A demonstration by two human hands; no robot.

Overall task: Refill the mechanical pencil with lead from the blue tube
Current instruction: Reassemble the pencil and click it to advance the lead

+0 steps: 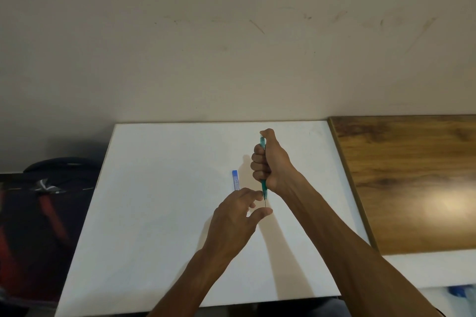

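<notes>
My right hand point(270, 162) is fisted around a teal mechanical pencil point(263, 186), held upright with its tip pointing down and my thumb on its top end. A thin dark lead point(265, 202) sticks out below the tip. My left hand point(239, 216) sits just under the tip, its thumb and forefinger pinched at the lead's lower end. The blue lead tube point(235, 180) lies flat on the white board point(159, 201), just left of the pencil and partly behind my left fingers.
The white board's right side meets a brown wooden tabletop point(412, 175). A dark bag with red straps point(43, 213) lies off the board's left edge. A pale wall point(231, 46) rises right behind the board.
</notes>
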